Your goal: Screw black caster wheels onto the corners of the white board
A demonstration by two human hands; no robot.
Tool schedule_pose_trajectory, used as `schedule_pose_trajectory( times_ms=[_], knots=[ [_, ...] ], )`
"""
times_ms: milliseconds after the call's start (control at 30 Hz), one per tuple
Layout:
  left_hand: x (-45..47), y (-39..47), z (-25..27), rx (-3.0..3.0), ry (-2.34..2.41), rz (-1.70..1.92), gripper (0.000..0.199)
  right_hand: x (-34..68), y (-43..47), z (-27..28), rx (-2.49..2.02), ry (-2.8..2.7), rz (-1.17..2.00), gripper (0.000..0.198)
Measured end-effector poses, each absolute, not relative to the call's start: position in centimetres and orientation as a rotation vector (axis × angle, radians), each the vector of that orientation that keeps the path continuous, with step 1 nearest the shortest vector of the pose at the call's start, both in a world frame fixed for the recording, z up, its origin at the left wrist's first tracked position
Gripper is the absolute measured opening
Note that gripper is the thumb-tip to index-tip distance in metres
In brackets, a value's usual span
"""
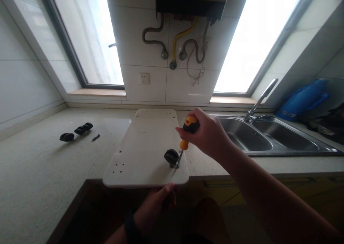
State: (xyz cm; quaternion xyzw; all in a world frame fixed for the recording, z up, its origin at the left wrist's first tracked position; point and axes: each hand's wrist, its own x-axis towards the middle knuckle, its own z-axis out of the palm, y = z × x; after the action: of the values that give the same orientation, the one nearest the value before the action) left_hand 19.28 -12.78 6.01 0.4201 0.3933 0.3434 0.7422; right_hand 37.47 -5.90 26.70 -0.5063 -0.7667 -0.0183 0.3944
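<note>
While the right hand [208,131] wraps around a yellow-and-black screwdriver [184,144], its steel shaft slanting down, a rounded black caster [171,156] with a metal base sits beside the tip, just beyond the left hand [160,200]. Beneath it lies a white board [145,143], round-cornered, dotted with dark holes; the left thumb touches its near edge, though I cannot tell whether that hand grips.

wht board [149,140], flat | blk caster [171,156], nr-R corner | ylw-blk screwdriver [184,144], tilted, tip-down

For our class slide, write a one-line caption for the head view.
Right hand holds a screwdriver to the base of a black caster on a white board, left hand at its near edge.
</note>
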Motion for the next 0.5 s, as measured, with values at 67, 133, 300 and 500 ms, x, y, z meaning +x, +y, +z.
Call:
schedule_pose_trajectory(
  times_ms=[67, 133, 300, 500],
  knots=[
    [19.3, -12.8, 6.3, 0.931, 0.866, 0.746, 0.062, 37.6, -6.1, 26.8, -1.24, -2.013, 0.073, 0.043],
    [19.2, -12.9, 6.6, 0.937, 0.87, 0.751, 0.063, 38.0, -6.2, 27.2, -1.132, -2.124, 0.311, 0.047],
    [19.2, -12.9, 6.6, 0.961, 0.883, 0.746, 0.064, 39.3, -5.7, 28.0, -0.819, -2.234, 0.908, 0.047],
    [19.2, -12.8, 6.4, 0.961, 0.885, 0.733, 0.063, 38.7, -5.2, 27.7, -1.054, -2.196, 0.414, 0.043]
  ],
)
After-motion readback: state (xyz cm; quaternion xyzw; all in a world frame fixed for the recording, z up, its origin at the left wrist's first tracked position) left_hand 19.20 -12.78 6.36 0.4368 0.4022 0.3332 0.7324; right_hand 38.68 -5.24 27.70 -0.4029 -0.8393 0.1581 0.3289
